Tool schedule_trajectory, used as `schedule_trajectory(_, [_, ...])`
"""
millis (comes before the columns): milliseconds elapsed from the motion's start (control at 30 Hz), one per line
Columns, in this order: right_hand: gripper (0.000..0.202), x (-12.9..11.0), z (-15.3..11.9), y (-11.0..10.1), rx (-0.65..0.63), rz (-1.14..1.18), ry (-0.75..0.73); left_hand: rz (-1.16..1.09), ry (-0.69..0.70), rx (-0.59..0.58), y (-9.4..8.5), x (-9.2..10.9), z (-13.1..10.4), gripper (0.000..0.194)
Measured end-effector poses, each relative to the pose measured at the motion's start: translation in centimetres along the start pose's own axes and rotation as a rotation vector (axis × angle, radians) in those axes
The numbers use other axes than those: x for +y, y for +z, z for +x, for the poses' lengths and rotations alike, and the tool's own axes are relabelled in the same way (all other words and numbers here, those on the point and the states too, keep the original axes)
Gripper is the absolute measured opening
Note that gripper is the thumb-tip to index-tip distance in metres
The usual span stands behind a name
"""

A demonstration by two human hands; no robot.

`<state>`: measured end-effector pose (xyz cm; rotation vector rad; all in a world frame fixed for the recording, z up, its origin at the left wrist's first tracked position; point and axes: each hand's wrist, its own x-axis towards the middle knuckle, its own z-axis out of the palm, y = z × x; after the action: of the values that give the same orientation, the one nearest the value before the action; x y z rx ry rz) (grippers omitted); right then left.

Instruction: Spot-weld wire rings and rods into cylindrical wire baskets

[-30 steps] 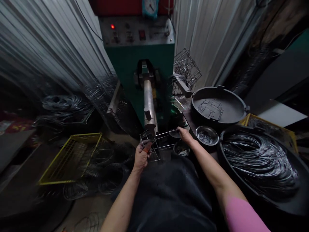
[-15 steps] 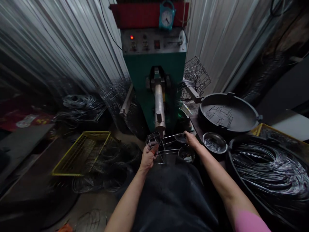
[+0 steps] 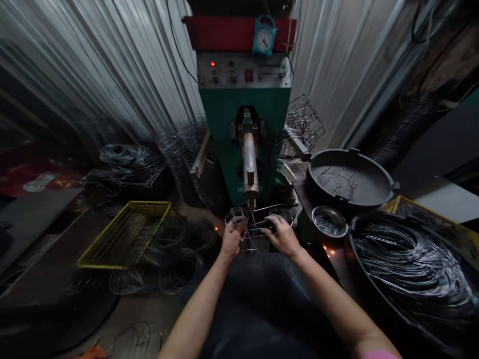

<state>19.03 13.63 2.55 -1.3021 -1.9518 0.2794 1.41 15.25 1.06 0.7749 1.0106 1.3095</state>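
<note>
Head camera view: my left hand (image 3: 232, 238) grips a wire frame (image 3: 253, 229) beneath the metal arm (image 3: 249, 157) of a green machine (image 3: 220, 119), fingers closed around the frame's left end. An orange-brown piece (image 3: 242, 226) shows at the thumb; whether it is a cover or a separate item, I cannot tell. My right hand (image 3: 283, 237) is open, fingers spread beside the frame's right side, gripping nothing; whether a fingertip brushes the wire is unclear. The tip of the metal arm points down at the frame, too dark there to show if they touch. Small orange sparks (image 3: 329, 251) glow beyond my right forearm, with another speck left of my left hand.

Above, a red light (image 3: 212, 63) is lit on the control panel (image 3: 239, 80), and a blue clock (image 3: 264, 40) sits against a red panel (image 3: 224, 35). To the right, a round black pan (image 3: 368, 179) holds small wire pieces, a metal bowl (image 3: 329, 222) of short metal bits sits near it, and a larger pan (image 3: 355, 249) carries looped wires (image 3: 411, 264). A yellow basket (image 3: 85, 266) lies to the left, near dark wire rings (image 3: 179, 271).
</note>
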Motion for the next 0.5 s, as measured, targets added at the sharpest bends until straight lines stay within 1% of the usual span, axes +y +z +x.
schedule_trajectory(67, [0.022, -1.5, -0.5, 0.6, -0.084, 0.051, -0.002, -0.029, 0.011, -0.001, 0.1, 0.0, -0.3, 0.034])
schedule_trajectory(133, [0.019, -1.5, -0.4, 0.8, -0.124, 0.094, 0.003, -0.059, 0.023, -0.012, 0.1, 0.2, -0.7, 0.033])
schedule_trajectory(200, [0.017, -0.5, 0.1, 0.4, -0.123, 0.105, -0.01, -0.09, 0.013, -0.036, 0.0, 0.4, -1.0, 0.032])
schedule_trajectory(267, [0.017, 1.0, 0.8, -0.3, -0.082, 0.071, -0.024, -0.104, -0.008, -0.062, -0.1, 0.6, -1.2, 0.031])
schedule_trajectory(367, [0.017, 3.1, 1.5, -1.0, -0.03, 0.028, -0.022, -0.099, -0.018, -0.056, -0.1, 0.8, -1.2, 0.031])
schedule_trajectory(433, [0.017, 3.8, 1.6, -1.0, -0.018, 0.009, -0.002, -0.11, -0.029, -0.041, 0.0, 0.9, -1.0, 0.032])
schedule_trajectory(500, [0.017, 4.0, 1.5, -0.9, -0.005, -0.017, 0.001, -0.125, -0.045, -0.037, 0.0, 0.9, -0.8, 0.032])
